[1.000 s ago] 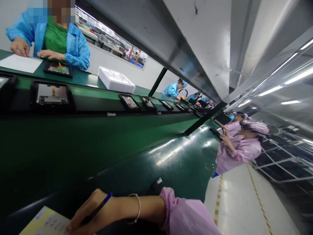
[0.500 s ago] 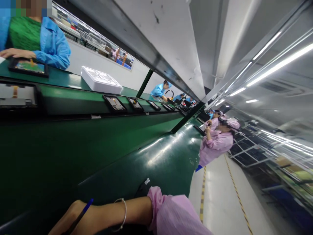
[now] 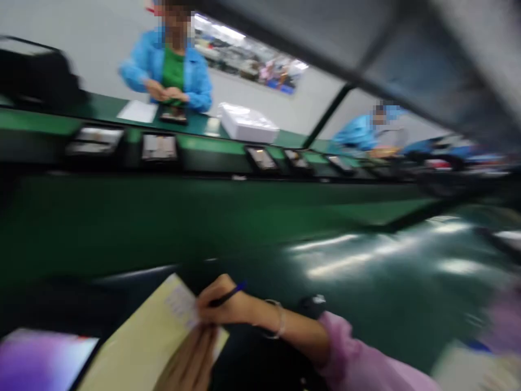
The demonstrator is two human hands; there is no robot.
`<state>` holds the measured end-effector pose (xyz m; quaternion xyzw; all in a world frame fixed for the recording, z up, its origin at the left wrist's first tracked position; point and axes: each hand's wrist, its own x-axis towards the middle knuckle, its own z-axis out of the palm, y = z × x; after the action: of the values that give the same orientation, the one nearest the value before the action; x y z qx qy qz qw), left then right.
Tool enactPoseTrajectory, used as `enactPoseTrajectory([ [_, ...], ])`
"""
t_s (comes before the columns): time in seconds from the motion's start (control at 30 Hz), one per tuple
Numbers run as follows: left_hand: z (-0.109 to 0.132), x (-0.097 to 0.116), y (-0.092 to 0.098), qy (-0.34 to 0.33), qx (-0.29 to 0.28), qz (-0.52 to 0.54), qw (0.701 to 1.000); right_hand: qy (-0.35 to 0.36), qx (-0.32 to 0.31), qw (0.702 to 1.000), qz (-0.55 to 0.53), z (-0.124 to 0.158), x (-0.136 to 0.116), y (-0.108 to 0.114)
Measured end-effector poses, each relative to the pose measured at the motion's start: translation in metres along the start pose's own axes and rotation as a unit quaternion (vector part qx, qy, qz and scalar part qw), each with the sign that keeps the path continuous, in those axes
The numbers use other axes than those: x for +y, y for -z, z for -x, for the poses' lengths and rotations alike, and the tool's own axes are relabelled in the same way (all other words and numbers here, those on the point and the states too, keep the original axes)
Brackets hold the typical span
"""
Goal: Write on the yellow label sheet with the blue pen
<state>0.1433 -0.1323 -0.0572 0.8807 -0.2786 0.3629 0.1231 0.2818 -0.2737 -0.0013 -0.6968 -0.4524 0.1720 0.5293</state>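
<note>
A dark pen with a blue end is gripped in my right hand, which rests at the right edge of a pale yellow sheet of paper. Some blurred handwriting shows on the paper beside the fingers; the pen's tip is hidden. My left hand lies on the sheet just below, fingers stretched out and flat. A bracelet circles my right wrist. Left of the paper, a screen lit purple and white is partly in view.
Several open-backed devices line the green conveyor ahead. Across it, a person in a blue jacket handles a device near a white box. A metal shelf hangs overhead. A small dark object lies beyond my right forearm.
My view has swung left and down, bringing the paper, the purple screen and my left hand into sight. The pen stays in my right hand.
</note>
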Motion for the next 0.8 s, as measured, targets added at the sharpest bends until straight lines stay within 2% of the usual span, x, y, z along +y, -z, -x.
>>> enactPoseTrajectory([
  [0.07,-0.001,0.0,0.025,0.031,-0.101,-0.01,0.994,0.024,0.027,0.999,-0.037,0.0,0.002,-0.008],
  [0.13,-0.011,0.0,0.039,0.053,-0.135,-0.035,0.989,0.029,0.044,0.997,-0.057,-0.002,0.005,-0.013],
  [0.27,-0.023,-0.001,0.048,0.05,-0.183,-0.04,0.981,0.019,0.04,0.997,-0.055,-0.002,0.003,-0.016],
  [0.5,-0.018,0.0,0.049,0.052,-0.183,-0.02,0.982,-0.008,0.022,1.0,0.002,0.003,0.004,-0.018],
  [0.8,-0.016,-0.001,0.049,0.03,-0.198,-0.035,0.979,-0.008,0.019,1.0,0.013,-0.001,0.001,-0.017],
])
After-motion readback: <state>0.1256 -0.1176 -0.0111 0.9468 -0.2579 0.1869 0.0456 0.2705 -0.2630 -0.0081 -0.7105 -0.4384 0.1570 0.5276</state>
